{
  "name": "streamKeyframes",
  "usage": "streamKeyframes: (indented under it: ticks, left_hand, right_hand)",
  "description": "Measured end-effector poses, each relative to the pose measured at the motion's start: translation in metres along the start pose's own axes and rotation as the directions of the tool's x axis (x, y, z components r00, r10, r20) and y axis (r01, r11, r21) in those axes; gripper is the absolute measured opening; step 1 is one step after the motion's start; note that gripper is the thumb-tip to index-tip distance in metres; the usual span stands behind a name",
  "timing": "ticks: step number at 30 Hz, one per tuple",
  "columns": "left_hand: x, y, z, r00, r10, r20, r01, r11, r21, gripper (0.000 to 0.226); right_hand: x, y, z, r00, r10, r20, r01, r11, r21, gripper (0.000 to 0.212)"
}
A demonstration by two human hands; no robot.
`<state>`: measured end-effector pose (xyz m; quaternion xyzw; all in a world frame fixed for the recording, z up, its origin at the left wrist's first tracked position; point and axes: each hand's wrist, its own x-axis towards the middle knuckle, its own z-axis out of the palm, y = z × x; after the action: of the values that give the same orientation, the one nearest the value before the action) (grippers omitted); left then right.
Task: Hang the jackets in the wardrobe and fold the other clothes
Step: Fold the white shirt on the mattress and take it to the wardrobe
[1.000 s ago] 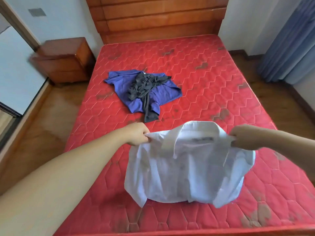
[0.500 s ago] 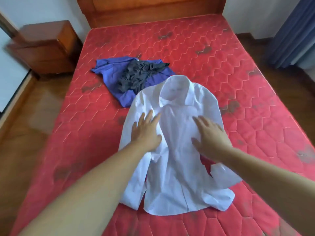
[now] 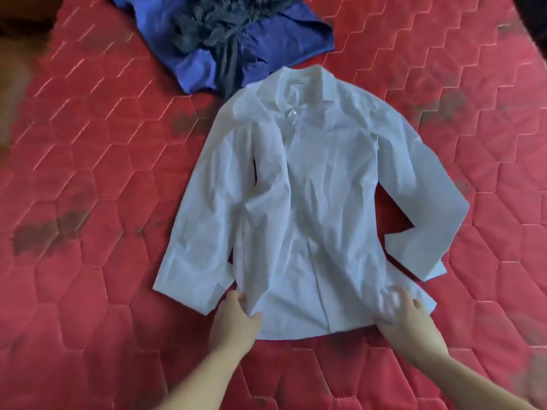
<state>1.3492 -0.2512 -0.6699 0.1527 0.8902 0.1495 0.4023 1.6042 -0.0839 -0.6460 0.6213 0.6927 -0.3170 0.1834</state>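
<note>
A white long-sleeved shirt lies spread front-up on the red mattress, its collar pointing away from me and both sleeves bent in along its sides. My left hand pinches the shirt's bottom hem at the near left corner. Over the near right part of the hem, my right hand rests flat with its fingers spread; it is blurred by motion.
A crumpled blue garment lies just beyond the shirt's collar, with a dark grey garment heaped on top of it. The quilted mattress has dark stains and stretches out on both sides of the shirt.
The shirt went from being held up by its shoulders to lying flat. Both hands slid from its chest down to the bottom hem, and the view has tilted down and closer.
</note>
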Motion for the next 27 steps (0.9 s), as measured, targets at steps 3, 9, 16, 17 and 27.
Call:
streamKeyframes:
  ticks: [3, 9, 16, 17, 27]
  left_hand:
    - [0.004, -0.003, -0.001, 0.995, 0.066, -0.074, -0.065, 0.998, 0.016, 0.001]
    - [-0.01, -0.015, -0.024, 0.964, 0.033, -0.265, -0.12, 0.94, -0.319, 0.005]
    - [-0.024, -0.055, -0.039, 0.997, -0.07, 0.027, 0.074, 0.972, -0.222, 0.009]
    - [-0.025, -0.06, -0.04, 0.994, -0.077, 0.08, 0.088, 0.985, -0.146, 0.009]
    - [-0.023, -0.035, -0.047, 0.916, -0.218, 0.337, 0.36, 0.816, -0.452, 0.033]
  right_hand:
    - [0.007, 0.005, 0.006, 0.996, -0.048, -0.076, 0.052, 0.997, 0.051, 0.013]
    - [-0.015, 0.017, -0.006, 0.972, -0.048, -0.229, 0.132, 0.921, 0.365, 0.031]
    - [-0.025, 0.061, -0.011, 0.947, 0.286, -0.149, -0.188, 0.866, 0.464, 0.04]
    - [-0.026, 0.066, -0.009, 0.945, 0.302, -0.124, -0.224, 0.877, 0.426, 0.039]
    - [-0.025, 0.056, -0.018, 0.971, 0.239, 0.027, -0.231, 0.893, 0.385, 0.029]
